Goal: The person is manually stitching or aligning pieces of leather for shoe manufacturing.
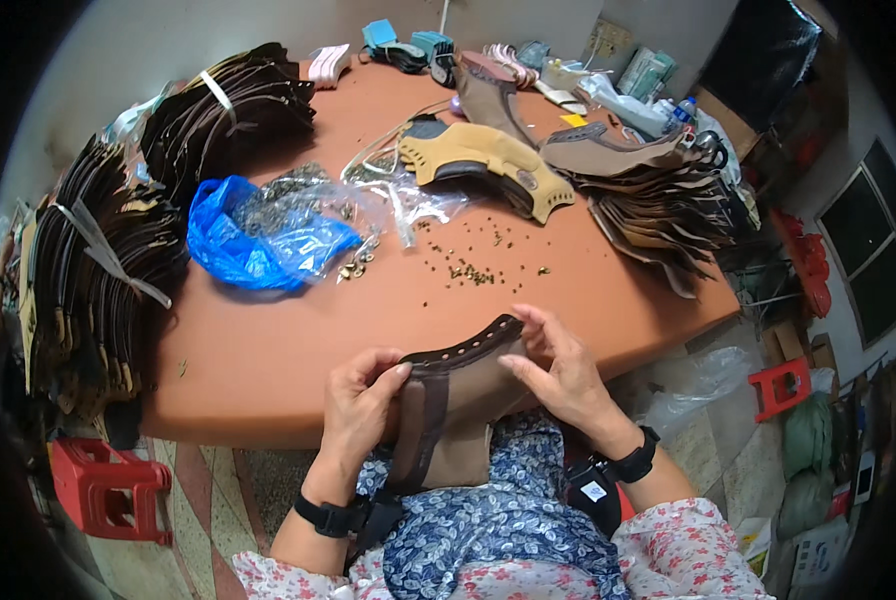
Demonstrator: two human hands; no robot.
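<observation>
A brown shoe upper (463, 392) with a row of eyelet holes along its dark edge is held up at the table's near edge, over my lap. My left hand (358, 400) pinches its left end, thumb on the front and fingers partly hidden. At the other end my right hand (566, 375) has its thumb against the front face, with the index finger by the upper corner. Beyond them, small brass-coloured eyelets (473, 274) lie scattered on the orange-brown table (368, 322).
Tied stacks of dark shoe pieces (93, 290) line the left side. A blue plastic bag (233, 240) with small metal parts sits nearby. A tan shoe upper (488, 160) and a pile of brown uppers (658, 205) lie farther right. Red stools (108, 490) stand on the floor.
</observation>
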